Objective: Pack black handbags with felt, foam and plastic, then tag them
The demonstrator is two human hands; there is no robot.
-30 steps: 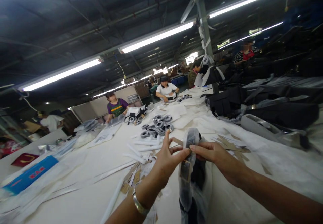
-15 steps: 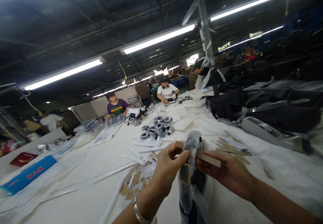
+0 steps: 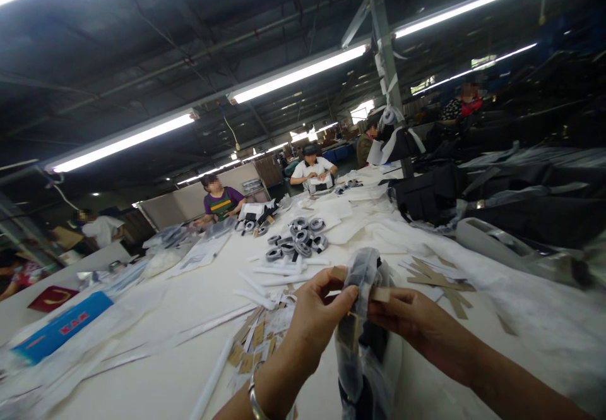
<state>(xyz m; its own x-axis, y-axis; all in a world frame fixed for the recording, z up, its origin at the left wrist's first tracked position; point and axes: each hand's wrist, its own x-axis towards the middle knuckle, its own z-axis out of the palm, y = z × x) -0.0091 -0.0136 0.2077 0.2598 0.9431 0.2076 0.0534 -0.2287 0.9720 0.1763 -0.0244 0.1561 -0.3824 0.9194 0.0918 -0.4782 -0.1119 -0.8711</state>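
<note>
My left hand (image 3: 315, 309) and right hand (image 3: 407, 319) pinch a cardboard strip (image 3: 379, 294) against the plastic-bagged strap (image 3: 362, 275), held above the tabletop (image 3: 165, 369). The film looks slippery and limp; best pinched at the stiff card.

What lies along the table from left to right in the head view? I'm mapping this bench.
Blue box → loose brown tags → left hand → plastic-wrapped dark item → right hand → brown card strips → black bags.
</note>
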